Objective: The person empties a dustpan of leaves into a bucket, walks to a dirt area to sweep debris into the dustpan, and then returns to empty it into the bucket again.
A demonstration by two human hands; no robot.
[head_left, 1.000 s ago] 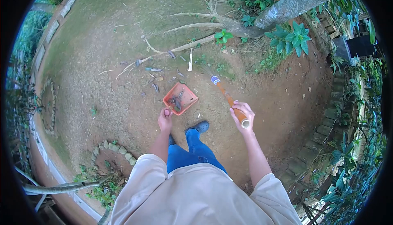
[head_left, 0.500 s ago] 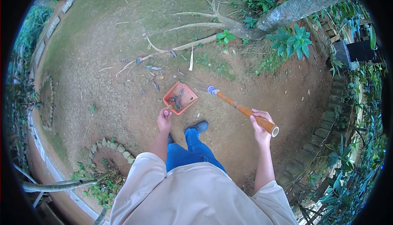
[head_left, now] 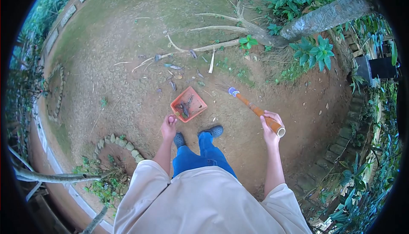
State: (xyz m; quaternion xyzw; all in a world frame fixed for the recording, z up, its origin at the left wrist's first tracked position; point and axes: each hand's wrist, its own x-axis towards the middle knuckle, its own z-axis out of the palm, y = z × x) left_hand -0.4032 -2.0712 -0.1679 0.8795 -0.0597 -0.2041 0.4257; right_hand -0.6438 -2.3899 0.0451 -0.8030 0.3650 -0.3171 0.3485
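My left hand (head_left: 169, 123) is closed on the near left corner of an orange dustpan (head_left: 202, 105), which has dark dry leaves (head_left: 184, 107) in it. My right hand (head_left: 272, 126) is wrapped round the thick end of a broom (head_left: 252, 106) with an orange-brown handle. The broom's purple and white binding and thin bristles point up and left, to the right of the dustpan and apart from it. More dark leaves (head_left: 173, 85) lie on the soil beyond the dustpan.
Tree roots (head_left: 221, 44) spread over the ground ahead, from a trunk (head_left: 328, 17) at upper right. A pale strip (head_left: 211, 61) lies near them. Stones ring a small bed (head_left: 115, 159) at lower left. A stone edging (head_left: 336, 149) and plants line the right.
The broom's bristle end has shifted to the right, farther from the dustpan. The view has moved, and both shoes now show more fully. Both hands keep their holds.
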